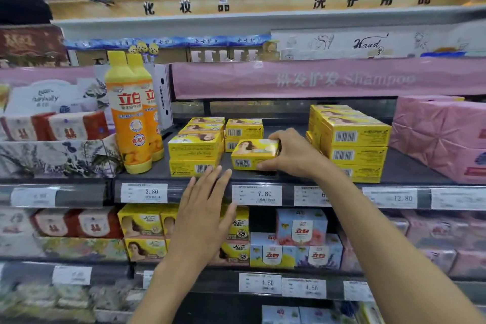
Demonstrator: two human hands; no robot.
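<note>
My right hand [292,154] grips a yellow soap box [253,154] by its right end, fingers over the top and thumb under the front edge, near the front of the dark shelf [410,168]. The box sits between two stacks of the same yellow boxes, one on the left [196,148] and one on the right [352,139]. More yellow boxes [244,129] stand behind it. My left hand [205,210] is raised in front of the shelf's price rail with its fingers straight, holding nothing, fingertips just below the left stack.
Two orange dish-soap bottles [130,113] stand left of the boxes. Pink wrapped packs [441,137] fill the shelf's right end. Price tags [257,194] line the rail. The lower shelf holds yellow boxes [143,231] and blue soap packs [301,242]. Paper packs [52,126] sit at left.
</note>
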